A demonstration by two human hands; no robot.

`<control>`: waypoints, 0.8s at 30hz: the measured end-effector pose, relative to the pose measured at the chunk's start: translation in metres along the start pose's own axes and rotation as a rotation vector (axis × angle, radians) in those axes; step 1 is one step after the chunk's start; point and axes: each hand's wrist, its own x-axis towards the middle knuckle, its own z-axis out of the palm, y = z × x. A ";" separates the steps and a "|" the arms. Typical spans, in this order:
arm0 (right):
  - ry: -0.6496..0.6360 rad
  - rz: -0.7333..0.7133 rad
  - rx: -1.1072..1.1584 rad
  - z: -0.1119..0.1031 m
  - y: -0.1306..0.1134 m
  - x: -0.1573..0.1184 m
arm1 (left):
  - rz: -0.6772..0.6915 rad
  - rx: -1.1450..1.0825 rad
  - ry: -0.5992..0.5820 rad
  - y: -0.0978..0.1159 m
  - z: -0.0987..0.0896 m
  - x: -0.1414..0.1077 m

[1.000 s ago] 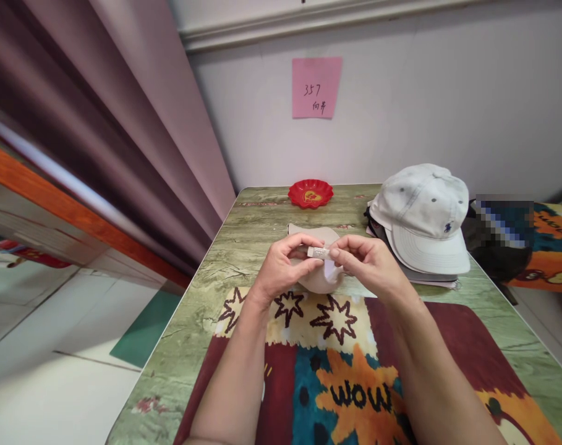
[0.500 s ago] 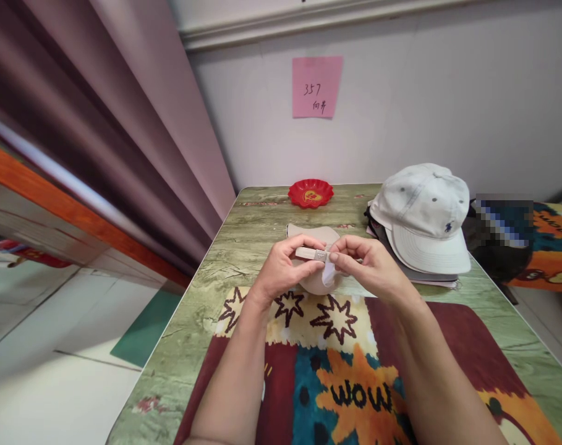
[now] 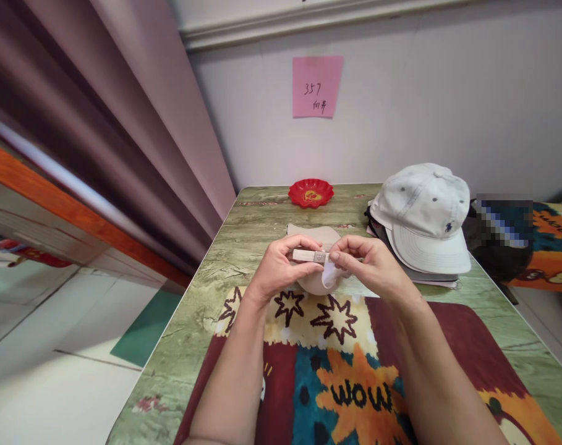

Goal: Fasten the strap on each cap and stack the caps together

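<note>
A beige cap (image 3: 318, 285) lies at the middle of the table, partly hidden behind both hands. Its back strap (image 3: 303, 255) is stretched between my hands, with a metal buckle (image 3: 319, 256) near the strap's middle. My left hand (image 3: 281, 266) pinches the strap and buckle between thumb and fingers. On the other side of the buckle, my right hand (image 3: 361, 262) pinches the strap's narrow end with thumb and forefinger. A white tag (image 3: 329, 275) hangs below the strap between the two hands.
A white cap (image 3: 422, 210) tops a stack of caps at the right. The red scalloped dish (image 3: 311, 193) stands at the back of the wood-patterned table (image 3: 206, 266). Under my forearms lies a colourful mat (image 3: 345, 383). A curtain (image 3: 169, 123) hangs at the left.
The strap and buckle have tipped slightly between my fingers, and the buckle sits a touch lower and further left. Both hands keep their pinch; the rest stays put.
</note>
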 end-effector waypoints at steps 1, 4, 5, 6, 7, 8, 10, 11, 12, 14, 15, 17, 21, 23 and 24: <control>0.001 0.001 0.003 0.000 0.000 0.000 | 0.000 -0.002 0.000 0.000 -0.002 0.000; 0.011 -0.003 -0.003 -0.001 0.000 0.000 | 0.022 -0.001 -0.025 0.000 -0.008 0.000; 0.018 -0.005 -0.007 -0.001 0.000 0.000 | 0.027 0.002 -0.036 -0.001 -0.011 -0.001; 0.024 -0.007 -0.012 -0.001 0.000 0.000 | 0.026 0.004 -0.043 -0.001 -0.014 -0.001; 0.031 -0.008 -0.018 -0.001 0.000 0.000 | 0.018 0.006 -0.041 -0.001 -0.016 -0.002; 0.037 -0.010 -0.024 -0.001 -0.001 0.000 | 0.007 0.006 -0.035 -0.001 -0.018 -0.003; 0.041 -0.021 -0.039 0.000 -0.002 0.000 | -0.012 0.013 -0.028 -0.001 -0.019 -0.004; 0.042 -0.032 -0.050 0.001 -0.002 0.000 | -0.014 0.026 -0.031 -0.001 -0.018 -0.004; 0.043 -0.045 -0.065 0.002 -0.003 0.000 | -0.011 0.047 -0.037 0.000 -0.016 -0.004; 0.048 -0.071 -0.106 0.005 -0.004 -0.001 | -0.002 0.097 -0.049 0.000 -0.013 -0.004; 0.052 -0.082 -0.126 0.006 -0.004 -0.001 | -0.002 0.116 -0.054 0.000 -0.011 -0.003; 0.048 -0.095 -0.137 0.005 -0.004 -0.002 | -0.008 0.121 -0.059 -0.001 -0.009 -0.002; 0.046 -0.085 -0.095 -0.009 0.000 -0.001 | -0.019 0.045 -0.027 -0.006 -0.014 -0.001; 0.029 -0.079 -0.104 -0.020 0.005 0.000 | -0.041 0.001 -0.008 -0.009 -0.017 -0.001; 0.000 -0.076 -0.117 -0.025 0.008 0.001 | -0.065 -0.028 0.000 -0.010 -0.018 -0.001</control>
